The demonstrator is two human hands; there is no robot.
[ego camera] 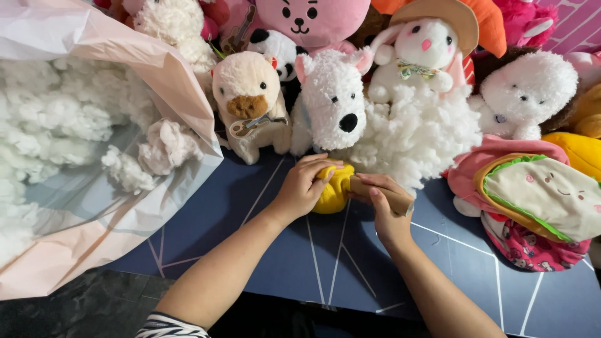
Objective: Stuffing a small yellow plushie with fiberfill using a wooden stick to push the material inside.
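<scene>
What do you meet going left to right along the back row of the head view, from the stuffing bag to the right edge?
Pink bag of white stuffing → beige capybara plush → white dog plush → loose pile of stuffing → round white plush. In front, the left hand and right hand hold a yellow plush piece.

The yellow toy [333, 188] is mostly covered by the left hand [302, 188], so its shape cannot be told. The stick [375, 191] shows only in part inside the grip of the right hand [388, 209]. The bag [106, 163] of stuffing runs off the left edge. The pink toy [313, 19] and the hat [447, 15] are cut by the top edge. The striped sleeve [166, 327] is cropped at the bottom. The taco toy [544, 194] leaves the right edge.
</scene>
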